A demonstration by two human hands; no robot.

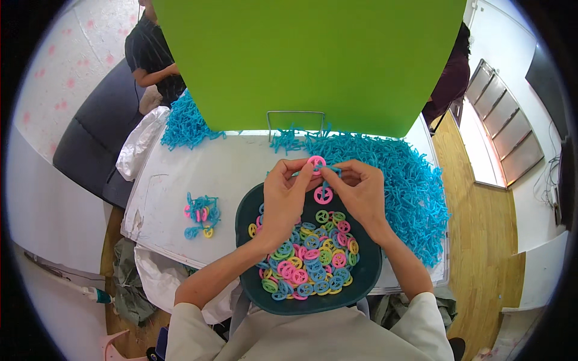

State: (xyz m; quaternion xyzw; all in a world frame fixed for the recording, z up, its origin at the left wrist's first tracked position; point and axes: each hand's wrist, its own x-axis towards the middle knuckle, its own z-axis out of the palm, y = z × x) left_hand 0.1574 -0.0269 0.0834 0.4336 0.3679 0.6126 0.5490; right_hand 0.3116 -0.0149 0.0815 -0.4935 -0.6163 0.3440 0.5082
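Observation:
Above the dark green basin (368, 278), my left hand (285, 198) pinches a pink spoked wheel (316, 160) between thumb and fingers. My right hand (363, 191) is closed on a thin blue plastic piece (336, 170) that meets this wheel. A second pink wheel (323, 195) hangs just below, against a blue stem, between the two hands. Whether either wheel is fully fixed to the blue part is hidden by my fingers. Many small wheels (311, 268) in pink, blue, yellow and green fill the basin, which sits at the table's near edge.
A big heap of blue plastic pieces (403, 180) covers the table's right side; a smaller pile (188, 123) lies far left. Joined blue parts with wheels (202, 215) rest left on the white table (162, 198). A green panel (313, 66) rises behind; people sit on both sides beyond it.

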